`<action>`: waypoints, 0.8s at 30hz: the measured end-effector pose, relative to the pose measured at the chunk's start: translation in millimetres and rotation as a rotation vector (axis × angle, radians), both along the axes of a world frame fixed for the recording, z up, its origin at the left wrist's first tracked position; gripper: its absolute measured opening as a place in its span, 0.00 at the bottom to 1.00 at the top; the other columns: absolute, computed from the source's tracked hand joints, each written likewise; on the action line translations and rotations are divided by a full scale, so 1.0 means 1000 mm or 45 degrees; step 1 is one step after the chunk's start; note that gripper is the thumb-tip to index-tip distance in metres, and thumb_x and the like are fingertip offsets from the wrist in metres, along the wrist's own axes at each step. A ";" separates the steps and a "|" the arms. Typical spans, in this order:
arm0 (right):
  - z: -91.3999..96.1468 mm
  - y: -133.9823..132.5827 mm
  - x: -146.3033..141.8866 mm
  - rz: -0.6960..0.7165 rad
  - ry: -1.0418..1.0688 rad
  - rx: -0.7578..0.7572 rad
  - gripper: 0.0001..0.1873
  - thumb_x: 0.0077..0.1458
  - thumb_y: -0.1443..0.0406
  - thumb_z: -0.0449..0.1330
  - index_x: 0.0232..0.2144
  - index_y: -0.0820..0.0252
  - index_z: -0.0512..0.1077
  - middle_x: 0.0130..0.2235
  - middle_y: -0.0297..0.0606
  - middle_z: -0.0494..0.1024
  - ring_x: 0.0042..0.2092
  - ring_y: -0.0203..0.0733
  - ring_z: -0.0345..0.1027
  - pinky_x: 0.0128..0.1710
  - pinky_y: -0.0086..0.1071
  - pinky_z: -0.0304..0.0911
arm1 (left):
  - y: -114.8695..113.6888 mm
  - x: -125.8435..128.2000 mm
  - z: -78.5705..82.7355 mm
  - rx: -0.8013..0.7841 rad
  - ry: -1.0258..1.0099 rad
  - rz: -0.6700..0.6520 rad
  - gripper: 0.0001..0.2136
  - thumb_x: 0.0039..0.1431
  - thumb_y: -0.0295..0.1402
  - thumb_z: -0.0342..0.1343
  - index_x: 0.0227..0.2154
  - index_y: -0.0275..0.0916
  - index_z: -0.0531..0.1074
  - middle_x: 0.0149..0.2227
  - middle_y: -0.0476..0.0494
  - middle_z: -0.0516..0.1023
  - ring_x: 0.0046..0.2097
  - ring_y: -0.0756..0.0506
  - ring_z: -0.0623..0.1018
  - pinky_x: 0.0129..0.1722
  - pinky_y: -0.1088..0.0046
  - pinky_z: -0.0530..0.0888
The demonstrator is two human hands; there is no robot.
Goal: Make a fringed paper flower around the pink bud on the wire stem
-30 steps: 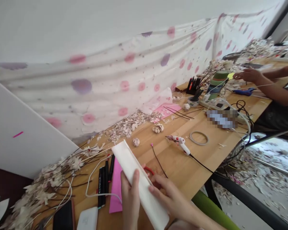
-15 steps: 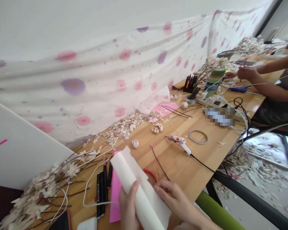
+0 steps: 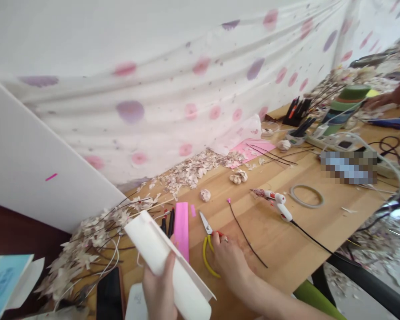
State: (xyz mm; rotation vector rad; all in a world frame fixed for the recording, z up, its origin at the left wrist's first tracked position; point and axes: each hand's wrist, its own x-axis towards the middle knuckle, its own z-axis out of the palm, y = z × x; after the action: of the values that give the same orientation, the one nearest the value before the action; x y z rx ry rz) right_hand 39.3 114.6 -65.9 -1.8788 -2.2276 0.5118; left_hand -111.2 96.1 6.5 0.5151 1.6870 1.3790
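Note:
My left hand [image 3: 160, 289] is closed round a roll of white paper [image 3: 163, 262], held tilted above the near edge of the wooden table [image 3: 286, 240]. My right hand [image 3: 228, 260] rests on the table with its fingers at the handles of yellow-handled scissors [image 3: 207, 242]; whether it grips them is unclear. A pink paper strip [image 3: 181, 226] lies just left of the scissors, beside black marker pens [image 3: 168, 222]. A thin dark wire with a pink tip [image 3: 245, 233] lies right of my hand.
A white glue gun [image 3: 276, 201] with its black cord and a tape ring [image 3: 306, 196] lie further right. Paper scraps [image 3: 193, 171] pile along the spotted cloth. Branches with paper flowers [image 3: 93, 235] and a phone [image 3: 109, 295] sit left. Another person's hand [image 3: 395, 95] is at far right.
My right hand let go of the white paper roll and dropped to the scissors on the table. My left hand swung the roll to the left. The view turned left.

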 end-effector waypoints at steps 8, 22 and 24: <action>0.011 0.013 0.064 -0.128 0.685 -0.505 0.19 0.59 0.61 0.59 0.50 0.65 0.68 0.34 0.44 0.79 0.31 0.46 0.75 0.28 0.33 0.68 | 0.006 0.015 -0.004 -0.026 0.081 0.136 0.22 0.45 0.36 0.69 0.45 0.36 0.77 0.38 0.36 0.87 0.38 0.36 0.86 0.35 0.64 0.81; 0.025 -0.041 0.101 0.154 1.385 -0.442 0.62 0.44 0.36 0.69 0.71 0.59 0.53 0.70 0.57 0.58 0.72 0.73 0.45 0.69 0.57 0.48 | 0.028 0.050 0.037 0.149 0.145 0.085 0.19 0.36 0.32 0.72 0.36 0.37 0.81 0.34 0.39 0.87 0.39 0.35 0.86 0.38 0.66 0.81; 0.034 -0.042 0.102 0.199 1.189 -0.397 0.63 0.47 0.37 0.67 0.72 0.63 0.50 0.71 0.60 0.56 0.72 0.74 0.44 0.69 0.59 0.46 | 0.029 0.055 0.043 0.183 0.130 0.106 0.19 0.36 0.33 0.72 0.36 0.36 0.80 0.33 0.39 0.87 0.38 0.35 0.86 0.36 0.65 0.81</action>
State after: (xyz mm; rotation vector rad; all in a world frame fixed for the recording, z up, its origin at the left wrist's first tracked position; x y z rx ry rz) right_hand 141.3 72.9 -31.5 -1.1516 -1.6898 1.4627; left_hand -56.3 125.4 49.1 0.6115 1.7151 1.5661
